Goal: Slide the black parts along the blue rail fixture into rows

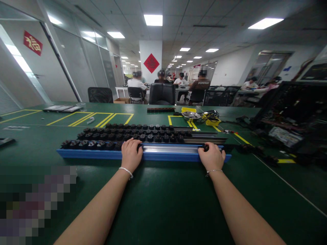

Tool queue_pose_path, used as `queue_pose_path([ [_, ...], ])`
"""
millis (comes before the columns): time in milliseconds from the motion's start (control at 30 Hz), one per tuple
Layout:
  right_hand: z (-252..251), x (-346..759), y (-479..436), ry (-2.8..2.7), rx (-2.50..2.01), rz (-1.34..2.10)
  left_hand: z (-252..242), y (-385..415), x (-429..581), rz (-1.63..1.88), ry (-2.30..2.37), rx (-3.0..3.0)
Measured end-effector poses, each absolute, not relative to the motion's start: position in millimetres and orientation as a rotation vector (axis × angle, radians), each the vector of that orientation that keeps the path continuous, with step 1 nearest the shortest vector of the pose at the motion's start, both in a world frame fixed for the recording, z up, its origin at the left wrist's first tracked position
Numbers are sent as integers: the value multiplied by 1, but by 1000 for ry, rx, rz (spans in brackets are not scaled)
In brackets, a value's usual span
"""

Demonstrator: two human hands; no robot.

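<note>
Left hand point(130, 154) and right hand point(211, 157) rest well apart on the blue tray point(89, 154), grip unclear; the red sign point(32, 43) reads 福.

Left hand point(131, 154) fingertips hidden in tray point(89, 154)

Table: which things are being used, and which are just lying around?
In use: blue tray, black parts, silver rail, under the left hand and right hand.
Lying about: bowl, cables, black strip.
</note>
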State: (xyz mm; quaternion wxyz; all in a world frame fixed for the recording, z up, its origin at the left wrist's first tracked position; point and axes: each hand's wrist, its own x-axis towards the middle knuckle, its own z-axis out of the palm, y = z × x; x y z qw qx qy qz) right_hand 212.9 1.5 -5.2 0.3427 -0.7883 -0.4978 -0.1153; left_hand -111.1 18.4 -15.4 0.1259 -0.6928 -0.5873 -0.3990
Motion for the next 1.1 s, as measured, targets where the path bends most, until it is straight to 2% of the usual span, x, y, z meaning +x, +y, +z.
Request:
queue_pose_path([
  [1100,-2,243,1,-1116,-2135,-274,-15,18,-111,-1159,-1706,-2021],
])
